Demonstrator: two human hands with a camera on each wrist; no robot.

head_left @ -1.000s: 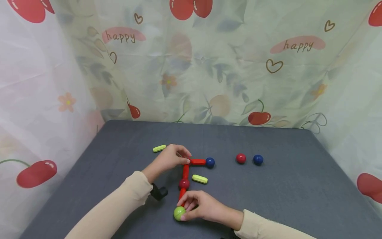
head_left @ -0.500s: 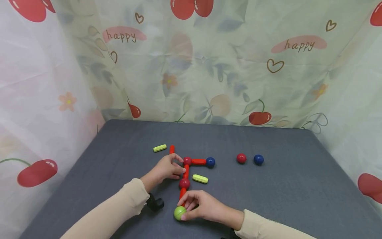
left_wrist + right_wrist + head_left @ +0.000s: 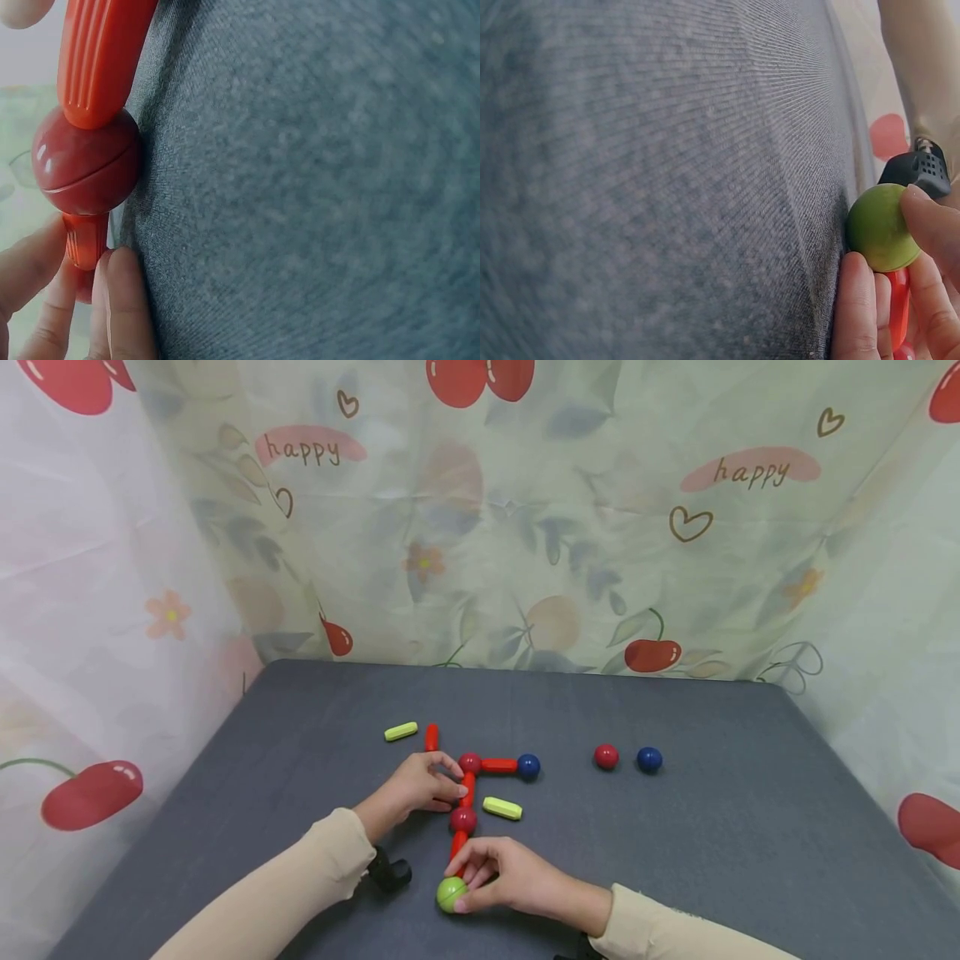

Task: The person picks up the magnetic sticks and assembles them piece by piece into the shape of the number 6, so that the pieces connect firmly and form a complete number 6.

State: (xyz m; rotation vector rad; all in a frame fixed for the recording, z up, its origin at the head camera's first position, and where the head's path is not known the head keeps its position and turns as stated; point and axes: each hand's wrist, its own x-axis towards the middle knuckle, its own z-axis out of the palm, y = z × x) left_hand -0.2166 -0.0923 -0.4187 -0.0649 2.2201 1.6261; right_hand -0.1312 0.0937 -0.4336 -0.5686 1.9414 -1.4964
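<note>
A chain of balls and ribbed rods lies on the table. From its near end run a green ball (image 3: pixel 448 895), a red rod (image 3: pixel 458 843), a red ball (image 3: pixel 462 820), a second red rod (image 3: pixel 86 240) and a far red ball (image 3: pixel 470 763). From the far ball a third rod (image 3: pixel 499 766) points right to a blue ball (image 3: pixel 528 767). My left hand (image 3: pixel 414 783) grips the second rod, thumb and fingers on either side. With thumb and fingers my right hand (image 3: pixel 517 877) holds the green ball, partly covering the rod beside it.
A yellow-green rod (image 3: pixel 502 808) lies right of the chain, another yellow-green rod (image 3: pixel 401 732) at the back left. Beside that one, a loose red rod (image 3: pixel 432 737) is partly hidden behind my left hand. A red ball (image 3: pixel 607 757) and a blue ball (image 3: pixel 649 759) sit farther right.
My left hand has moved from the far red ball down to the rod below it, uncovering that ball and the loose red rod. My right hand stays at the green ball.
</note>
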